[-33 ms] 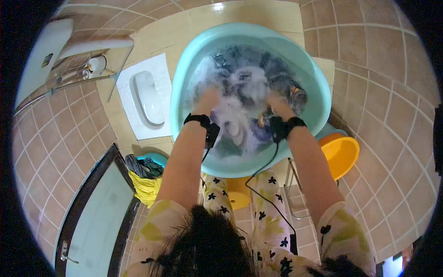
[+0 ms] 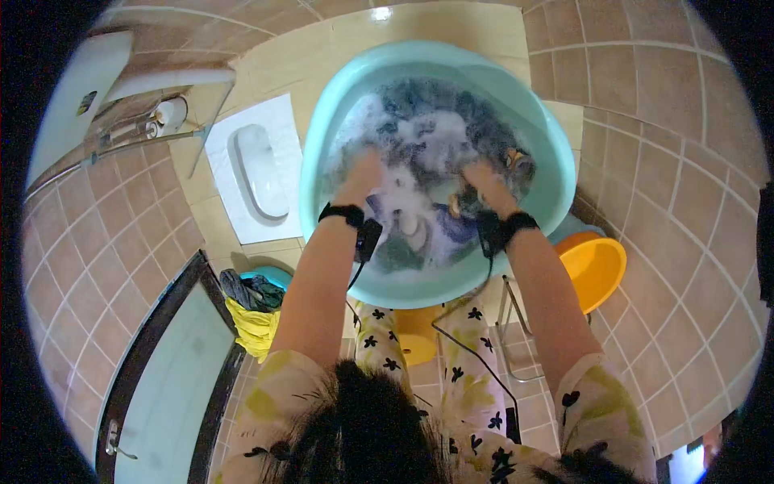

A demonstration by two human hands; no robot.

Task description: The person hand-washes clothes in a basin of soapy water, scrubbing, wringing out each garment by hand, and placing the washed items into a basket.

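Note:
A large light-blue basin holds soapy water with dark clothes soaking in it. White foam floats over the cloth. Both forearms reach down into the tub. My left hand is in the suds on the left side, blurred, its fingers hidden. On the right, my right hand is among the wet clothes, and its fingers are also covered by water and foam. Purple-blue cloth lies between the hands, toward the near side. A patch of orange-brown pattern shows beside my right hand.
A white squat toilet is set in the floor at the left. An orange basin stands at the right, near a metal-legged stool. Yellow cloth and dark cloth hang from a small blue tub by the door.
The foam and the cloth in the water have shifted slightly. Both hands stay in nearly the same places in the basin.

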